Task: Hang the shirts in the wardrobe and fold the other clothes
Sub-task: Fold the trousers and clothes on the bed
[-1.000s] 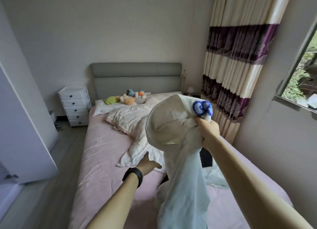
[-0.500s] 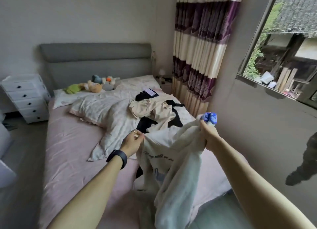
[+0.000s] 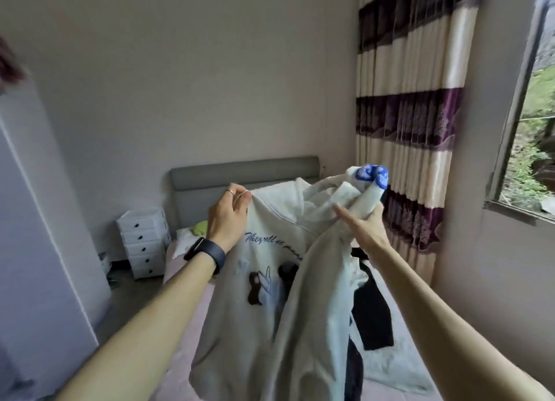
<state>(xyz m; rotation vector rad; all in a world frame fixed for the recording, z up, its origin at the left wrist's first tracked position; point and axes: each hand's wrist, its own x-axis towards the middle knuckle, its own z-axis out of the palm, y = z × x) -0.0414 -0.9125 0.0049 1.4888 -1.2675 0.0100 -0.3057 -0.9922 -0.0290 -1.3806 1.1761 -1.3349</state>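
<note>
White sweatshirt (image 3: pixel 240 304), blue script, cartoon print, blue-tipped bunch in right hand (image 3: pixel 365 223)

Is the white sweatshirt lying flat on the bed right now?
No, the left hand and right hand hold the white sweatshirt up above the bed.

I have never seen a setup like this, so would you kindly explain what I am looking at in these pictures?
There is no machine here: a person wears a wide-angle camera on the head, so the two arms reaching in are their own. The left hand pinches the shoulder edge of a white printed shirt; the right hand grips a bunch of its fabric, with a blue piece sticking out above. The shirt hangs over a pink bed, where dark clothing lies. A white drawer unit stands beside it.
</note>
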